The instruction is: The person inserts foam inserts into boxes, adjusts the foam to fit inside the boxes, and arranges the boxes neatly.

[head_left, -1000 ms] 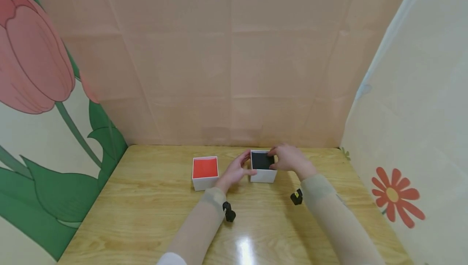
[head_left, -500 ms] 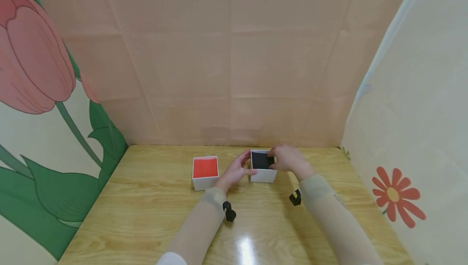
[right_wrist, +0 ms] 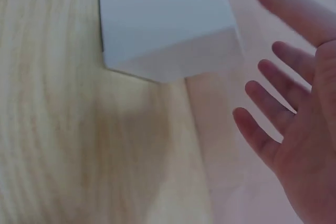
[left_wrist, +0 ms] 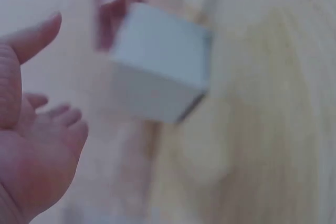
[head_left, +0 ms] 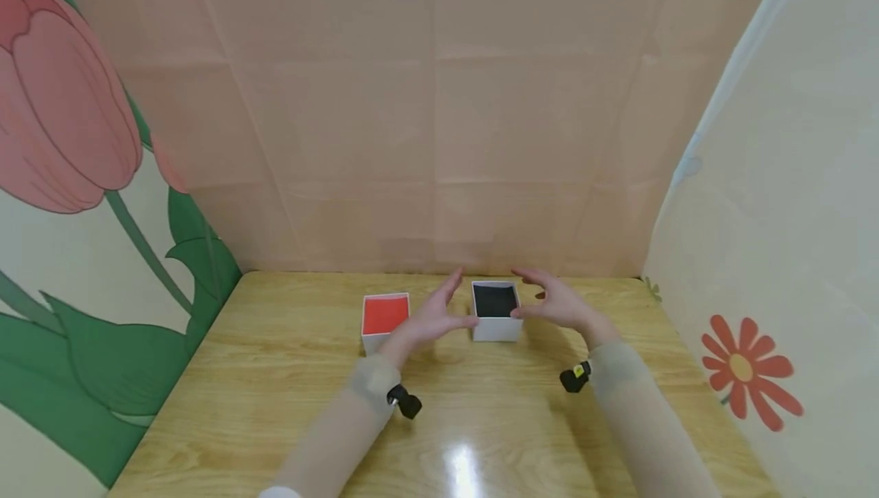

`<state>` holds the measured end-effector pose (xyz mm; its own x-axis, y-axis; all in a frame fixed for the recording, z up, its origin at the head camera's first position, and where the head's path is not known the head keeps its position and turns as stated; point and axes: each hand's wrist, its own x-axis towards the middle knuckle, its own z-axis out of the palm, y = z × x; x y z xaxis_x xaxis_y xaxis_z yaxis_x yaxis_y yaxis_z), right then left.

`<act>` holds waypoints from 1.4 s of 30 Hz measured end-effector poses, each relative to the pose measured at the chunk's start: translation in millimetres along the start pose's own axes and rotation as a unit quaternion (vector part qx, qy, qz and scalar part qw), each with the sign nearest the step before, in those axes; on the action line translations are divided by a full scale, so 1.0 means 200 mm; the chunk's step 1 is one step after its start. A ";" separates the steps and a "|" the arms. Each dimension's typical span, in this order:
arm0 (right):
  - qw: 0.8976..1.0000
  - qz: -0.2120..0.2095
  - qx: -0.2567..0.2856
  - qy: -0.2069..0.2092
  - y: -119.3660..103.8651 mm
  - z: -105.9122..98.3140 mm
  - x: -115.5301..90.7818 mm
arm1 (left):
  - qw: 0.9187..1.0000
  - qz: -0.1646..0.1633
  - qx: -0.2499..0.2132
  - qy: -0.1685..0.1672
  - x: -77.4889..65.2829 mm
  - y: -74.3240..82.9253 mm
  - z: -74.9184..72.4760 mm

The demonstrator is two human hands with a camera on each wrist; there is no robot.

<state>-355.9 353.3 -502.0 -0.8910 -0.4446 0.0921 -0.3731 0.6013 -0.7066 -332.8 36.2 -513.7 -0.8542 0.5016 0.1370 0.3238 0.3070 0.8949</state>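
A white box (head_left: 496,329) with a black panel (head_left: 496,301) in its top stands near the back of the table. On its left side my left hand (head_left: 431,319) is spread, thumb toward the box and fingers apart from it. To its right, my right hand (head_left: 559,304) has its fingers spread, the thumb tip overlapping the box's front right corner in the head view. Both wrist views show the white box (left_wrist: 157,59) beside spread, bare fingers. Neither hand holds anything.
Left of my left hand stands a second white box with a red top (head_left: 386,315), partly covered by the wrist. The wooden table (head_left: 481,406) ends at a pinkish cloth wall (head_left: 433,139). Printed side walls flank it, a tulip (head_left: 69,101) left and a red flower (head_left: 740,367) right.
Both hands have let go of the black-topped box and moved outward, left hand to the left and right hand to the right, fingers opening. The box stays nearly in place.
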 end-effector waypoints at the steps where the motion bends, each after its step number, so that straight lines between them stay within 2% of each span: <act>1: 1.000 0.008 0.016 -0.007 0.01 0.00 -0.01 | 1.000 0.020 -0.001 -0.010 -0.03 0.02 -0.05; 3: 0.999 0.023 0.041 -0.021 0.02 0.02 -0.03 | 0.998 0.059 -0.010 -0.028 -0.10 0.03 -0.17; 6: 0.996 0.029 0.080 -0.037 0.03 0.04 -0.04 | 0.996 0.090 -0.005 -0.030 -0.21 0.00 -0.33; 7: 0.995 0.027 0.091 -0.038 0.03 0.05 -0.04 | 0.996 0.090 -0.007 -0.026 -0.25 -0.02 -0.37; 12: 0.990 0.019 0.133 -0.043 0.05 0.09 -0.03 | 0.998 0.056 -0.014 0.001 -0.41 -0.16 -0.56; 16: 0.989 0.019 0.144 -0.038 0.07 0.11 -0.02 | 1.000 0.017 -0.012 0.013 -0.50 -0.26 -0.64; 21: 0.986 0.021 0.163 -0.029 0.09 0.13 -0.02 | 0.999 -0.022 -0.018 0.016 -0.52 -0.36 -0.64; 26: 0.984 0.017 0.176 -0.025 0.11 0.14 -0.01 | 0.999 -0.040 -0.029 0.023 -0.52 -0.44 -0.60; 32: 0.983 0.030 0.180 -0.023 0.10 0.16 -0.02 | 0.997 -0.045 -0.048 0.041 -0.51 -0.46 -0.59; 42: 0.983 0.032 0.182 -0.011 0.09 0.20 -0.08 | 0.996 -0.045 -0.073 0.032 -0.50 -0.47 -0.60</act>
<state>-337.5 344.7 -544.6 -0.9020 -0.4310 0.0267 -0.1961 0.3538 -0.9145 -327.5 -139.6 -560.5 -0.9029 0.4231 0.0760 0.1859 0.2249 0.9565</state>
